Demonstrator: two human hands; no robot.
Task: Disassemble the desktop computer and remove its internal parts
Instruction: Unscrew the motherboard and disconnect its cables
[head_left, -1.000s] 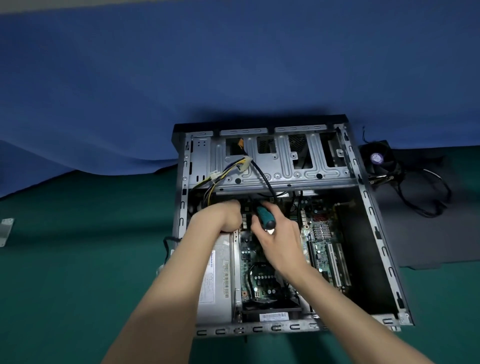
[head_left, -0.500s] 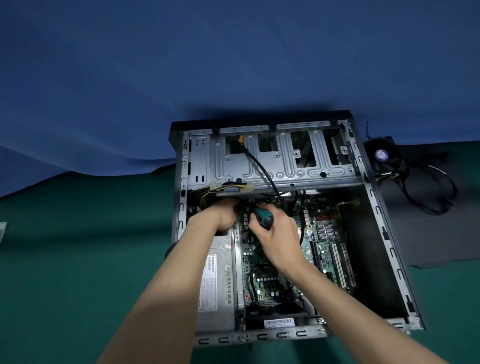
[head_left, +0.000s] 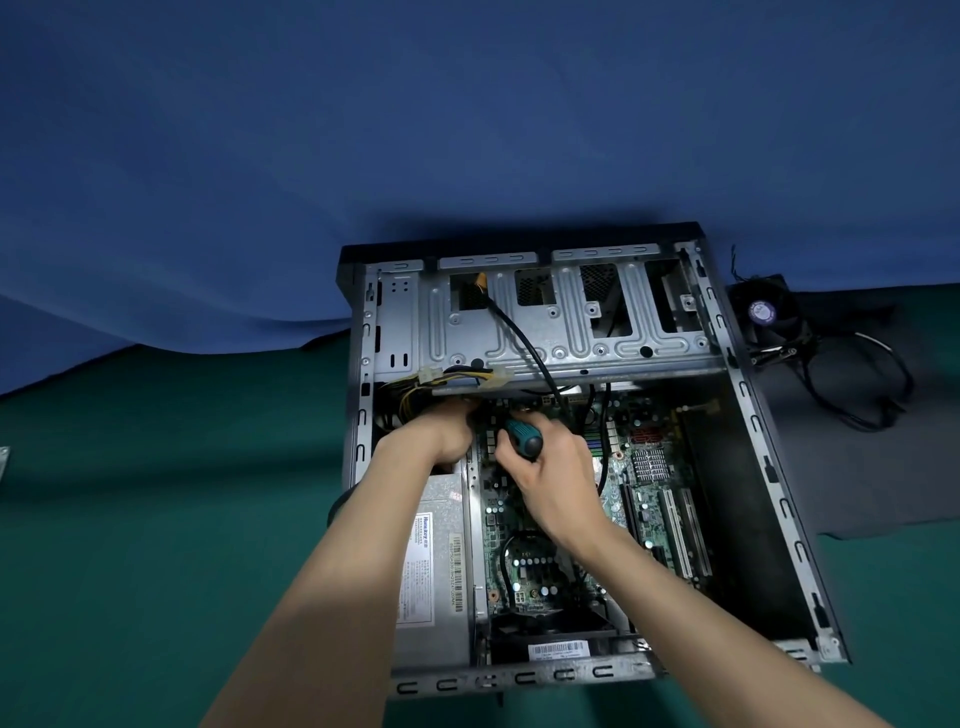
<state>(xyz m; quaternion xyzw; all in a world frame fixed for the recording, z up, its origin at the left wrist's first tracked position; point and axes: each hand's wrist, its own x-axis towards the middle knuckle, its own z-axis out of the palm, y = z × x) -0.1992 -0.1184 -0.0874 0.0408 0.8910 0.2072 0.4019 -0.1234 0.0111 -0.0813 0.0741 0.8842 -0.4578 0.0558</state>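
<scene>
Your computer case (head_left: 582, 457) lies on its side, open towards you, its grey metal frame bare. The green motherboard (head_left: 639, 488) sits flat inside; the grey power supply (head_left: 441, 561) lies along its left. Yellow-and-black power cables (head_left: 457, 379) bunch at the far-left corner under the drive cage (head_left: 545, 317).

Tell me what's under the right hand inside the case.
The right hand holds a teal-handled screwdriver over the green motherboard. The hand hides the tip and whatever it touches; the left hand works beside it.
</scene>
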